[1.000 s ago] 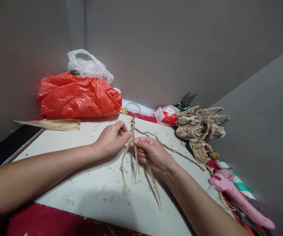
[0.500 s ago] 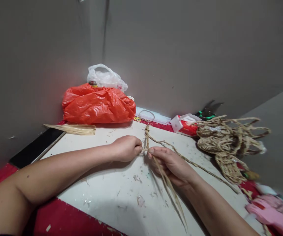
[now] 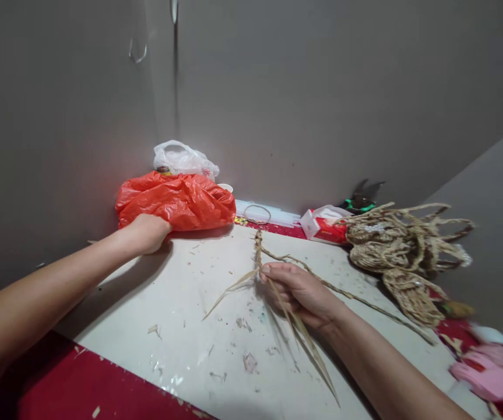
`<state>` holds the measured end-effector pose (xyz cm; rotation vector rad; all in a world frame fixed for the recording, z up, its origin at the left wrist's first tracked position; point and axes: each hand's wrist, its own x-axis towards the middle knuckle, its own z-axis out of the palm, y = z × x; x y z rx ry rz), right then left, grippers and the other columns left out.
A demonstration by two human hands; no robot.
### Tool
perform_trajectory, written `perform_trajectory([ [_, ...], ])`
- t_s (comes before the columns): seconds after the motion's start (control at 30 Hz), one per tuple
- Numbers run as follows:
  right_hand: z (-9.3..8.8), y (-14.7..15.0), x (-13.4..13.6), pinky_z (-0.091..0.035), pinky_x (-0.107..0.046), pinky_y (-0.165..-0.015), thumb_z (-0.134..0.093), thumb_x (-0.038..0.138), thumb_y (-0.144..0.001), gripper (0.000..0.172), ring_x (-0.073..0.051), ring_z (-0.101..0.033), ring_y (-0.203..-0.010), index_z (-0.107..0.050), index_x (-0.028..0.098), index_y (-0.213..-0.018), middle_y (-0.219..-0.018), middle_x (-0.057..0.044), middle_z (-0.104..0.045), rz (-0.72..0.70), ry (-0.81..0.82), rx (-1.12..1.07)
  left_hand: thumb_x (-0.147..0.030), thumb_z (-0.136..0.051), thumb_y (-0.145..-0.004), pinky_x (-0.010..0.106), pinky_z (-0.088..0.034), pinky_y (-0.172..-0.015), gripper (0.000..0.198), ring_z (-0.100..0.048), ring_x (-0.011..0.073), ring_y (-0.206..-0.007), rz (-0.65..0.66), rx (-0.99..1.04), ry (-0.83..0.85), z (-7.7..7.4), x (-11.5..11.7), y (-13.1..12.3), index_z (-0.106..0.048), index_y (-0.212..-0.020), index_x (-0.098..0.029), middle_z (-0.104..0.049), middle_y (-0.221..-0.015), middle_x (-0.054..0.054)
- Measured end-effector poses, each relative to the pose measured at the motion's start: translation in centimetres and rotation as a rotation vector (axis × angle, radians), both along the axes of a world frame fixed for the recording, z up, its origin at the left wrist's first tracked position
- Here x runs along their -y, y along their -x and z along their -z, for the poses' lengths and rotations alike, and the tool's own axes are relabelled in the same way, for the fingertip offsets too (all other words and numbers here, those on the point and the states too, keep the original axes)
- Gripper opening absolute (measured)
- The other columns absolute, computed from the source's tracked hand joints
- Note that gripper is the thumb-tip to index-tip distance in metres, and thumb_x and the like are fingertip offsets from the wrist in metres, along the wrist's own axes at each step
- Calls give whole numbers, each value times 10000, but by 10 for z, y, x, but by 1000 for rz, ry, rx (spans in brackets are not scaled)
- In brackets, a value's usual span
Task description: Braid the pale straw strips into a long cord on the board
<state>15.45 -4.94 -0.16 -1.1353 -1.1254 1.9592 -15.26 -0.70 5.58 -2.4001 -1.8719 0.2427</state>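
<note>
My right hand is closed in a pinch on the lower end of a short braided straw cord on the white board. Loose flat straw strands trail from this grip toward me, and another strand sticks out to the left. A longer twisted cord runs from the braid down to the right, behind my hand. At the left, my left hand is against the front of the orange-red plastic bag. Its fingers are hidden, as is whatever may be in them.
A pile of braided straw pieces lies at the right, beside a red-and-white tissue pack and dark cutters. A ring rests by clear sticks at the back. A pink glue gun sits at the lower right.
My left hand has left the braid and moved left to the plastic bag, where a dry husk strip lay; it now hides that spot. My right hand keeps its pinch on the braid.
</note>
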Motion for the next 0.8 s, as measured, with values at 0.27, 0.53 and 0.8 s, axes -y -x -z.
perform_trajectory([
  [0.27,-1,1,0,-48,-155,-346,-656,386,-716,294,-7,-86,-384,-504,140,-661,-446,125,-194,-30,-29,3,-262,-558,-675,229,-338,-556,105,-506,119,-584,101,630,53,-10,4,-9,-575,-618,-175,-578,-619,5],
  [0.53,-3,4,0,-84,-157,-323,-633,358,-719,246,-9,-122,-342,-531,137,-685,-405,124,-255,-10,-88,-25,-211,-622,-611,207,-396,-467,213,-489,80,-490,18,1359,596,-6,8,-93,-527,-794,-163,-534,-590,-37],
  [0.8,-1,4,0,-73,-159,-331,-623,365,-724,250,-11,-121,-342,-513,148,-668,-401,124,-248,22,-114,-22,-263,-607,-653,173,-276,-442,161,-375,37,-445,58,1456,741,34,8,-123,-561,-719,-124,-505,-546,-39],
])
